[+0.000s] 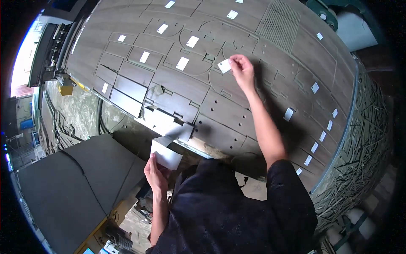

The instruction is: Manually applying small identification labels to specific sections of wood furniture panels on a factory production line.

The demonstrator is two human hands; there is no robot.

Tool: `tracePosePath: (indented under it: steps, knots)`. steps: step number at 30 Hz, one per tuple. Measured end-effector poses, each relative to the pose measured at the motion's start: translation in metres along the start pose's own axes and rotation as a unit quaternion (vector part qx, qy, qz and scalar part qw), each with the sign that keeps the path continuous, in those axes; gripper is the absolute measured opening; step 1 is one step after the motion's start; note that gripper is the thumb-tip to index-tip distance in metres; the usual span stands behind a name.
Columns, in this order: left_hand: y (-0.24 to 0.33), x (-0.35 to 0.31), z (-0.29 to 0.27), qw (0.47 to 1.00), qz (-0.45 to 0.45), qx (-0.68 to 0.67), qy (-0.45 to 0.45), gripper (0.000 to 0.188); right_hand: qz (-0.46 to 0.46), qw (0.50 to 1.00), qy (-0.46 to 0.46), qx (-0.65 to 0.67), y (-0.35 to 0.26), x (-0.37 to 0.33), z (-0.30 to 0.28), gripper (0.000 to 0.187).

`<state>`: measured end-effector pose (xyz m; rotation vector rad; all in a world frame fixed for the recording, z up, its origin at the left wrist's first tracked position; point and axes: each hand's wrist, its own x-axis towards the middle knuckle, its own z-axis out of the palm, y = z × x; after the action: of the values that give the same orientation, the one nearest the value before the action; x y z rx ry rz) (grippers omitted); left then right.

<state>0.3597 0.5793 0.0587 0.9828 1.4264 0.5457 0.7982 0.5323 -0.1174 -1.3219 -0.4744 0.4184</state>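
My right hand [243, 72] reaches out over a large brown board [177, 84] cut into many flat pieces. Its fingers pinch a small white label [224, 65] at one corner, low over or against the board; I cannot tell whether it touches. Lower down, near the board's front edge, my left hand [157, 174] is closed on a white sheet [167, 157], its thumb on top. A strip of the sheet bends away at its upper end. Several more white labels lie on the cut pieces, among them one label [182, 63] left of my right hand and another label [288, 114] to its right.
Narrow offcut strips [355, 169] lie heaped beyond the board's right edge. A dark grey panel [80, 182] stands at the lower left. Green machine parts [325, 12] are at the upper right. Cut lines, round holes and slots cross the board.
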Motion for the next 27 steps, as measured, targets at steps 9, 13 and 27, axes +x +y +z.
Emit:
tracePosePath:
  steps: [9, 13, 27]
  knots:
    - [0.009, 0.011, 0.034, 0.999, -0.015, 0.034, 0.029, 0.041, 0.016, 0.998, 0.035, -0.053, 0.074, 0.058, -0.096, 0.013]
    - [0.009, 0.014, 0.043, 0.998, -0.022, 0.036, 0.050, 0.041, -0.007, 0.988, 0.056, -0.141, 0.060, 0.069, -0.142, 0.012]
    - [0.003, 0.004, 0.033, 0.999, -0.017, 0.029, -0.034, 0.023, -0.066, 0.710, 0.044, -0.700, 0.006, 0.027, -0.151, 0.094]
